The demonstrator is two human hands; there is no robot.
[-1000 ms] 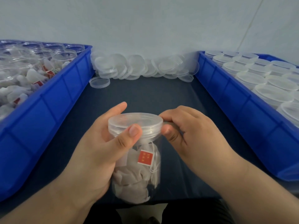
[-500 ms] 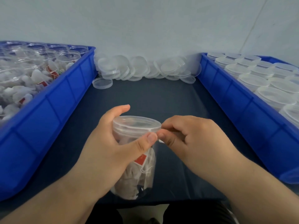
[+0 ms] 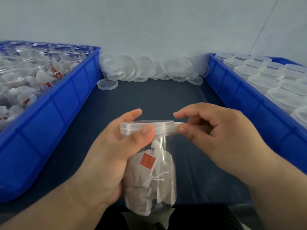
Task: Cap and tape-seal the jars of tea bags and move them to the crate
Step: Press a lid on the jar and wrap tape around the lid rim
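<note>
up close in the head view, the left hand (image 3: 106,156) is wrapping around a clear jar (image 3: 166,180). its fingers are curling behind the neck and its thumb is pressing on the side of the translucent cap (image 3: 146,126) sitting on top. the jar is standing upright at the near edge of the dark table (image 3: 157,97), about midway between the two crates. i cannot tell whether its base is resting on anything. tea bags (image 3: 142,193) are filling its lower part, and a red tag (image 3: 147,161) on a string is showing against the front wall.

the right hand (image 3: 221,135) is pinching a strip of clear tape (image 3: 171,128) between thumb and forefinger, just beside the cap's right edge. the strip is running from the cap's side to those fingertips, and the other fingers are curling loosely.

on the left, a blue crate (image 3: 49,113) is holding open jars (image 3: 25,72) of tea bags. on the right, a second blue crate (image 3: 240,100) is holding capped jars (image 3: 265,77) packed in rows. at the table's far edge, a heap of loose lids (image 3: 149,68) is leaning against the pale wall (image 3: 149,22). a single lid (image 3: 107,83) is lying flat just in front of the heap, near the left crate's corner.
</note>
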